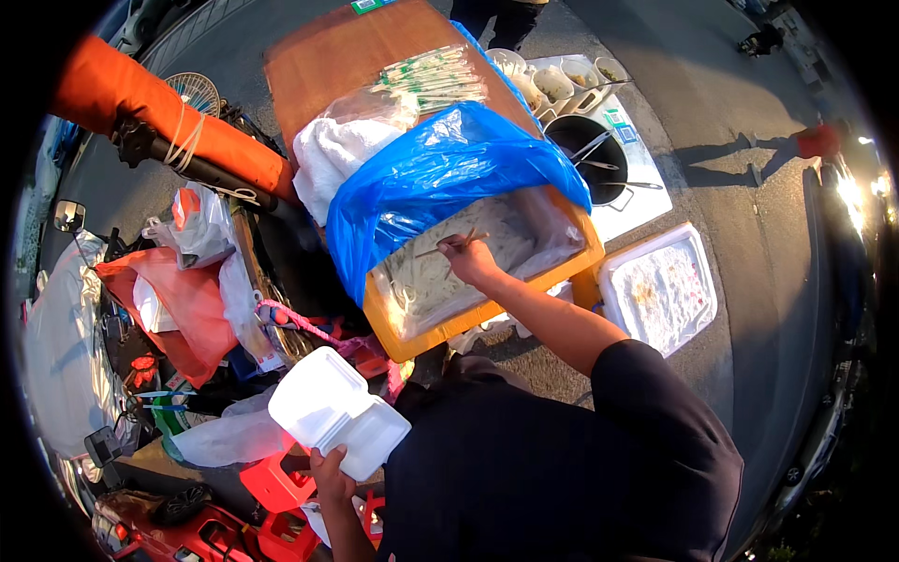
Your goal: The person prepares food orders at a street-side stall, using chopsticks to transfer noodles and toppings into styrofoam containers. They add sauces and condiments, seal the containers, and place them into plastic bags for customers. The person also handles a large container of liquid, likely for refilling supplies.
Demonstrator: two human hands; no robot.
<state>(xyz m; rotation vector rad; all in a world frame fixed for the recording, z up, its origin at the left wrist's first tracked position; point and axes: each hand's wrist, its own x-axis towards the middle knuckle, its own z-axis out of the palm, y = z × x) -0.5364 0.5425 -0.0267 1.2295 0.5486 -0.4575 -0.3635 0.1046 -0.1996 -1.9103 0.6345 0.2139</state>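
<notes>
My right hand [465,258] grips a pair of wooden chopsticks [430,251] over a yellow box [449,327] lined with clear plastic. Pale noodles [435,281] lie in the box under the chopsticks. A blue plastic sheet [449,161] covers the box's far part. At the lower left, my left hand [333,472] holds an opened white foam takeaway container [376,428] by its edge; no food shows in it.
Wrapped chopsticks [435,77] and a white towel [337,151] lie on a brown board [316,63]. To the right are seasoning containers [553,84], a dark pot with ladles [586,151] and a white cloth-lined tray [660,291]. Red plastic stools [277,485] stand lower left.
</notes>
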